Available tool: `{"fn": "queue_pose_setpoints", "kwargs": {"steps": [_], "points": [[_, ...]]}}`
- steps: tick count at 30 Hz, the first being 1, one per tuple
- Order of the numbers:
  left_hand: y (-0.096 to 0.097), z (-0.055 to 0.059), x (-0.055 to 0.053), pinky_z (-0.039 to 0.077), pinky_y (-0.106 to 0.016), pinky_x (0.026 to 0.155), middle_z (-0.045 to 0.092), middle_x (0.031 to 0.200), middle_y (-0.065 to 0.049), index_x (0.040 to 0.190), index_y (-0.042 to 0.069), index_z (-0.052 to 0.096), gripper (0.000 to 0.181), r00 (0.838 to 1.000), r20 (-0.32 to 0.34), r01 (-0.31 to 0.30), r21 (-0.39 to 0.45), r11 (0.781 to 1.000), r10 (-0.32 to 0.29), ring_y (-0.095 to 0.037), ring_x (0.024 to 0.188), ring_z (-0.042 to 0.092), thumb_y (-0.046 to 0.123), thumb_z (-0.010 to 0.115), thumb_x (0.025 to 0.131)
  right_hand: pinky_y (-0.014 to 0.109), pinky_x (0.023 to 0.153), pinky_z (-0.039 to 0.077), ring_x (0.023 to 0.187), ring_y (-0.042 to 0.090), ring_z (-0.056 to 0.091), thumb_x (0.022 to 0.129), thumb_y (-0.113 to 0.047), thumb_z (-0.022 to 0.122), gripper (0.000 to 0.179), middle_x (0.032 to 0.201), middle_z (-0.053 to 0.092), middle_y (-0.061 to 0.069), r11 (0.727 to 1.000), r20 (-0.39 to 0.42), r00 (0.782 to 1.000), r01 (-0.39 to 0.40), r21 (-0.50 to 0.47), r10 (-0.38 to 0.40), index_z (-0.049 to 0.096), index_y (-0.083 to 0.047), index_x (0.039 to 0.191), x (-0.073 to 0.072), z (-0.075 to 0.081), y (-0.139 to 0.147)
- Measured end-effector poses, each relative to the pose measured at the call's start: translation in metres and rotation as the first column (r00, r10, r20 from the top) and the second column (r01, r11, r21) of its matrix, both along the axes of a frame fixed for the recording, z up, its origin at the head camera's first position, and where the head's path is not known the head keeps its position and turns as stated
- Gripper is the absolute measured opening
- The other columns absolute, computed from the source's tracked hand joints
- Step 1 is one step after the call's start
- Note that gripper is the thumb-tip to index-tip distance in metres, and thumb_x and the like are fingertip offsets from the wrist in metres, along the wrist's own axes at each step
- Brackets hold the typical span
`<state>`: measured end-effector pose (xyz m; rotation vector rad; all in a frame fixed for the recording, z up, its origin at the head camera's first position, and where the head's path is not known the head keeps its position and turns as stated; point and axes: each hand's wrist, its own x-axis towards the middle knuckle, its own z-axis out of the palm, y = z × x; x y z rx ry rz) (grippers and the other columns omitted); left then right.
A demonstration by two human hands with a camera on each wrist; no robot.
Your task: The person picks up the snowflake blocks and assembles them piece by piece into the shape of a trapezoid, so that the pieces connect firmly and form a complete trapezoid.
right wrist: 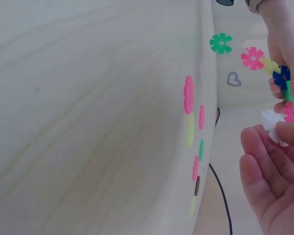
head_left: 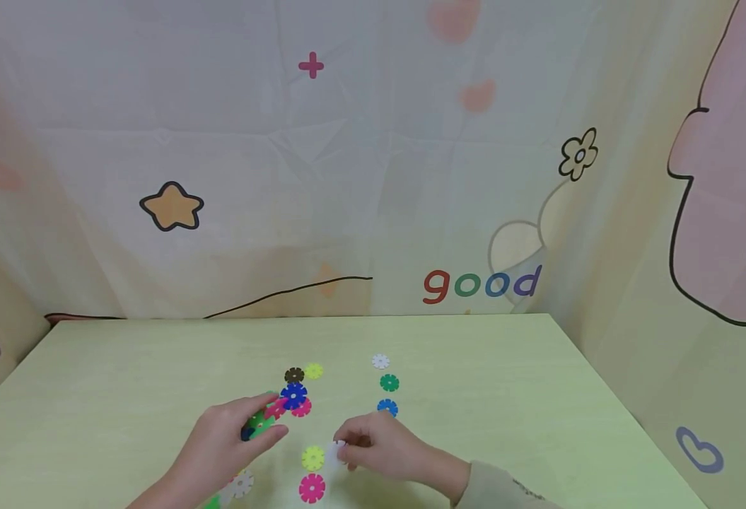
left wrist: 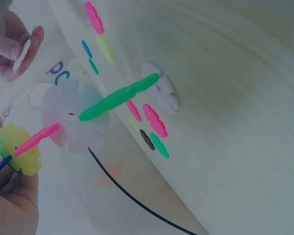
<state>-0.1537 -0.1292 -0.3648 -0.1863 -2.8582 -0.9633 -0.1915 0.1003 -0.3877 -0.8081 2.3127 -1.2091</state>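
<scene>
My left hand (head_left: 220,438) grips a chain of interlocked notched plastic discs. Its lower end, with a green disc (left wrist: 117,100), a translucent white disc (left wrist: 76,115) and a yellow disc (left wrist: 27,159), hangs out beside the wrist. A blue disc (head_left: 293,396) sticks out past the fingertips, and the palm hides part of the chain. Between thumb and fingers, my right hand (head_left: 382,445) pinches a white notched disc (right wrist: 272,120). In the head view this disc is a short way right of the chain, apart from it.
Loose discs lie on the pale table (head_left: 506,396): brown (head_left: 294,375), yellow (head_left: 314,371) and pink ones beyond the left hand; white (head_left: 380,361), green (head_left: 389,382) and blue (head_left: 387,408) beyond the right. Another yellow disc (head_left: 312,459) and pink disc (head_left: 312,488) lie between the hands.
</scene>
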Motion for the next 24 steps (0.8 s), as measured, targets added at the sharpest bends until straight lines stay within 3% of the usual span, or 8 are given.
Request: {"fn": "queue_pose_setpoints", "kwargs": {"steps": [5,11,17,21,24], "points": [[0.003,0.0,0.001,0.04,-0.016,0.054,0.063,0.088,0.006,0.11,0.02,0.062,0.045,1.0,0.015,0.009,0.002,1.0,-0.009,-0.006,0.071,0.05,0.04,0.069,0.071,0.017,0.061,0.048,0.065,0.015,0.062,0.084,-0.013,0.058,0.011,0.076,0.066,0.007,0.997,-0.007,1.0,0.025,-0.067,-0.025,0.064,-0.006,0.091,-0.001,0.003,-0.001],[0.006,0.0,0.001,0.035,-0.016,0.05,0.061,0.082,0.009,0.109,0.02,0.063,0.043,1.0,0.008,0.022,-0.002,1.0,-0.022,-0.005,0.065,0.044,0.038,0.07,0.071,0.016,0.063,0.049,0.063,0.009,0.061,0.083,-0.012,0.059,0.011,0.077,0.066,0.006,0.992,-0.022,0.998,0.058,-0.114,-0.061,0.064,-0.005,0.091,-0.002,0.008,-0.003],[0.006,-0.003,0.001,0.031,-0.015,0.047,0.042,0.059,0.013,0.107,0.019,0.063,0.042,0.997,-0.044,0.06,-0.022,0.998,-0.061,-0.003,0.054,0.036,0.042,0.067,0.072,0.016,0.064,0.049,0.063,0.007,0.061,0.083,-0.013,0.06,0.013,0.078,0.066,0.009,0.985,-0.036,0.995,0.091,-0.144,-0.098,0.064,-0.005,0.092,-0.002,0.011,-0.003],[0.005,-0.005,0.001,0.031,-0.015,0.047,0.041,0.059,0.012,0.107,0.018,0.063,0.045,0.993,-0.075,0.09,-0.019,0.996,-0.092,-0.002,0.055,0.035,0.047,0.064,0.073,0.016,0.064,0.049,0.064,0.006,0.06,0.083,-0.013,0.06,0.013,0.079,0.066,0.01,0.983,-0.066,0.992,0.096,-0.156,-0.107,0.063,-0.004,0.093,-0.002,0.012,-0.004],[0.006,-0.006,0.0,0.032,-0.015,0.047,0.045,0.062,0.014,0.108,0.018,0.063,0.046,0.993,-0.058,0.099,-0.01,0.995,-0.099,-0.003,0.056,0.037,0.047,0.065,0.072,0.016,0.065,0.05,0.064,0.006,0.06,0.083,-0.014,0.06,0.014,0.079,0.067,0.009,0.982,-0.078,0.991,0.098,-0.16,-0.112,0.063,-0.005,0.093,-0.003,0.013,-0.004]]}}
